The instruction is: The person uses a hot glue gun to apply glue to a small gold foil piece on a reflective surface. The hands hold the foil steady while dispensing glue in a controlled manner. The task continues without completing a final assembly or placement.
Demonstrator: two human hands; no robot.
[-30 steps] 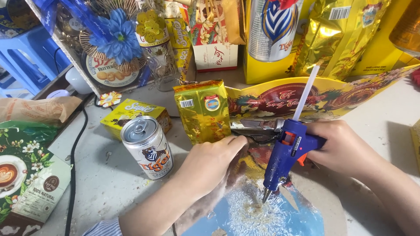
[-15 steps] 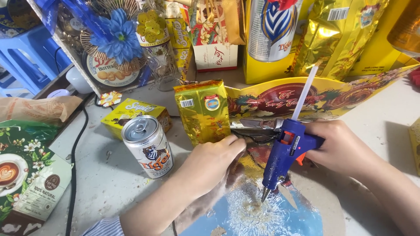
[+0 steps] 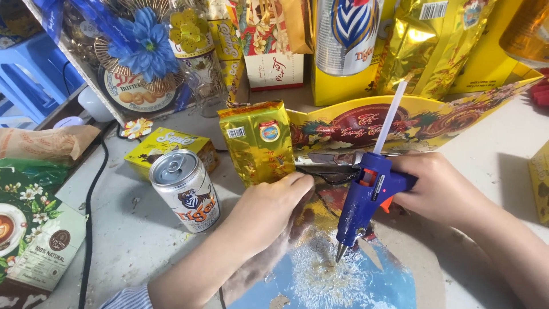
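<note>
The glue gun looks light and rigid with a hot tip, so your right hand wraps its handle while your left hand lies spread on the gold packet.

Blue glue gun with orange trigger, white stick jutting from rear, tilted nozzle-down just above glittery blue round board. Gold foil packet upright at board's far edge, slightly crumpled.
</note>
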